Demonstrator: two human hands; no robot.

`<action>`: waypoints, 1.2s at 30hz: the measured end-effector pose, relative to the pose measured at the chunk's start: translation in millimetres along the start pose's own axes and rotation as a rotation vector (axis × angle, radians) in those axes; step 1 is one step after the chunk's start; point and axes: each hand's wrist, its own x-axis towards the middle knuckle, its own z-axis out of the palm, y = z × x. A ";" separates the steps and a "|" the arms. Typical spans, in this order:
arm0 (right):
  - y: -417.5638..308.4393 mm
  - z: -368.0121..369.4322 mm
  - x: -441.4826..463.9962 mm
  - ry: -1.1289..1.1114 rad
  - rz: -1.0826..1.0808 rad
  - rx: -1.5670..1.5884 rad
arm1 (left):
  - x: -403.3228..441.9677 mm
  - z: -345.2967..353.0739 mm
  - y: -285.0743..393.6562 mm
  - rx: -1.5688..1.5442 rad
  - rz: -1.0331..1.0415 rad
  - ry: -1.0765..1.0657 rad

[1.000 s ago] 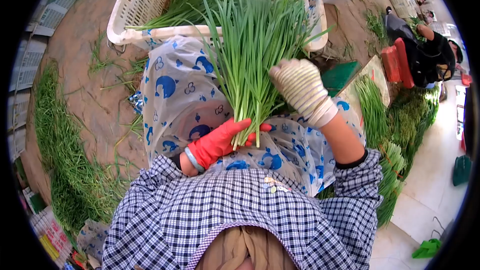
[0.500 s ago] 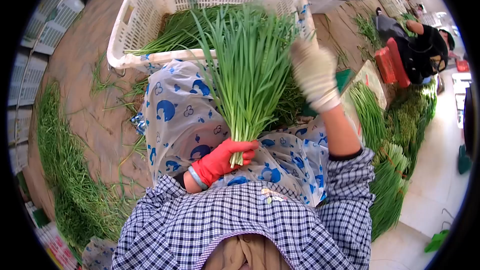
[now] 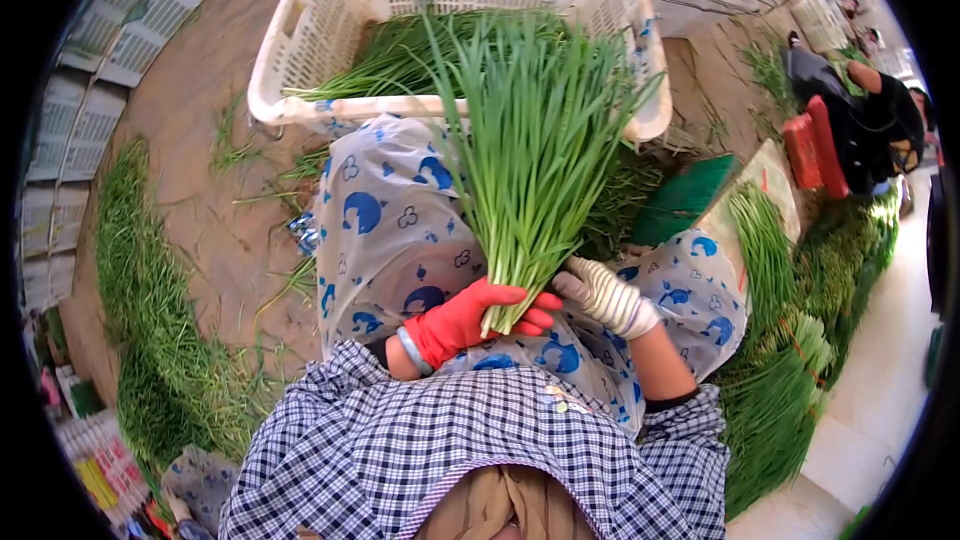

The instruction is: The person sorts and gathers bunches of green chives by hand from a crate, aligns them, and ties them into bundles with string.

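Observation:
My left hand (image 3: 470, 318), in a red glove, is closed around the lower stems of a bunch of garlic chives (image 3: 540, 150). The cut ends poke out below its fingers, and the long green leaves fan up and away. At the right edge of the stems is my right hand (image 3: 605, 298), in a striped white knit glove with greyish fingertips. Its fingers are drawn together beside the bunch; what they pinch, if anything, is hidden. A clear plastic sheet with blue prints (image 3: 385, 210) covers my lap under both hands.
Ahead stands a white plastic crate (image 3: 300, 55) with more chives inside. Loose greens (image 3: 165, 340) lie along the floor at left. Chive bundles (image 3: 775, 390) are piled at right near a green board (image 3: 685, 202). A person (image 3: 870, 115) sits beyond, by a red stool (image 3: 815, 145).
My right hand has come down from beside the leaf tops to the stem base. My left hand still grips the bunch. The whole view has shifted slightly.

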 end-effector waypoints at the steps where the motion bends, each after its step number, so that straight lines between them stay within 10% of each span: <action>1: 20.0 10.7 13.6 0.092 -0.034 0.170 | 2.9 2.0 0.0 -0.003 0.017 -0.023; 3: 23.9 29.4 25.1 0.300 0.097 0.551 | 5.3 2.4 -0.1 -0.004 0.014 -0.025; 10: -24.3 45.9 20.2 0.378 0.095 0.452 | -1.0 3.8 2.2 0.104 0.087 0.192; 13: -8.9 35.0 27.7 0.380 -0.243 0.051 | -23.4 18.7 20.4 0.253 0.041 0.128; 22: -43.0 -105.9 42.5 0.734 -0.713 0.893 | -285.8 -63.6 32.3 0.589 -0.349 0.520; 36: -43.0 -80.1 25.2 0.433 -0.386 -0.024 | -320.4 -82.8 1.3 0.514 -0.350 0.666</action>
